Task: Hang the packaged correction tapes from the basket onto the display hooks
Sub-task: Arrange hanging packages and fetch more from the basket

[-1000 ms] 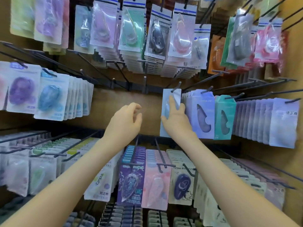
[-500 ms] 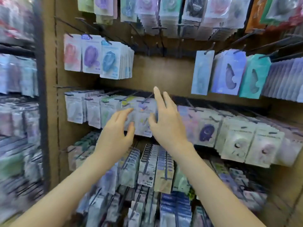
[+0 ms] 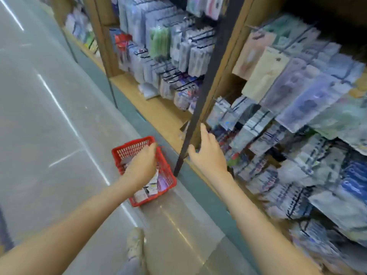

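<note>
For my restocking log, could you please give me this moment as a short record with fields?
setting: shop aisle; wooden shelving to the right, full of hanging stock, blurred
basket: red basket on the floor by the shelf base, with packets inside
left: left hand reaches down into the basket; its fingers are hidden, so the grip is unclear
right: right hand is open and empty, beside the dark upright strip; contact unclear
stage: probably picking a packet to hang
</note>
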### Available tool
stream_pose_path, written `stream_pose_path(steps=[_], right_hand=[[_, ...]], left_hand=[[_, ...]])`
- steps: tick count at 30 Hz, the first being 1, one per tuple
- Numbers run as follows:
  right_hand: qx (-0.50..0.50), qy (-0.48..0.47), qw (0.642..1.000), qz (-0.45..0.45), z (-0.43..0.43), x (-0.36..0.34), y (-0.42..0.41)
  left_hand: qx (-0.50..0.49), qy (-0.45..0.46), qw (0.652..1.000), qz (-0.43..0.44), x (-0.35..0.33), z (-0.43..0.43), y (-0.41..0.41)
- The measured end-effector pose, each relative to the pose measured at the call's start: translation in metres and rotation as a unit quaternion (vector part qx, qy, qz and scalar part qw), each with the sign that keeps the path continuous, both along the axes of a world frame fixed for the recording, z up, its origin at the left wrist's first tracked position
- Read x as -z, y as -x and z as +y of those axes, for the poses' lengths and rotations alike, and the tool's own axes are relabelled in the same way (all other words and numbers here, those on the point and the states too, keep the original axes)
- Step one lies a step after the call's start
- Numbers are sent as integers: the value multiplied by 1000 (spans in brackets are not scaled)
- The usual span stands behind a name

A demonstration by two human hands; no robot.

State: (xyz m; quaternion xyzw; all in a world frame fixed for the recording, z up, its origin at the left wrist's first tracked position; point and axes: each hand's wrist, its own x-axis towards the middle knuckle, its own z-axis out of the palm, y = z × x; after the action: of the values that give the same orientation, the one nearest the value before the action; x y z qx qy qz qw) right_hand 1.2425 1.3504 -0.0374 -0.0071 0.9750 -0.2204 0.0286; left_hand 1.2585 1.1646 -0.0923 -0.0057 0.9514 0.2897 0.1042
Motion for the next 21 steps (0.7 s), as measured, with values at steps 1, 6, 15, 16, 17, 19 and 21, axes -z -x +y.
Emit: stream_pose_path(steps=[1,6,15,16,17,19,21], right_hand=[[-4,-7,999,-32,-17,27,13],[-38,-30,987,-156,-82,173,72],[-38,-20,953,-300,-107,456,102],[-31,-12,947,-319,-106,489,106],[-25,-4,941,-337,-105,522,109],[-22,13,936,-351,-101,585,120],[-28,24,937,-348,-97,642,134]], left_hand=[[-20,8,999,-32,31,-24,5],[-67,27,983,-170,153,-102,30],[-213,-18,934,-285,405,-102,70],[-247,-15,927,-280,440,-94,74],[-275,-32,919,-279,478,-83,77],[-297,-62,904,-302,542,-62,86],[-318,-65,884,-337,596,-45,98]])
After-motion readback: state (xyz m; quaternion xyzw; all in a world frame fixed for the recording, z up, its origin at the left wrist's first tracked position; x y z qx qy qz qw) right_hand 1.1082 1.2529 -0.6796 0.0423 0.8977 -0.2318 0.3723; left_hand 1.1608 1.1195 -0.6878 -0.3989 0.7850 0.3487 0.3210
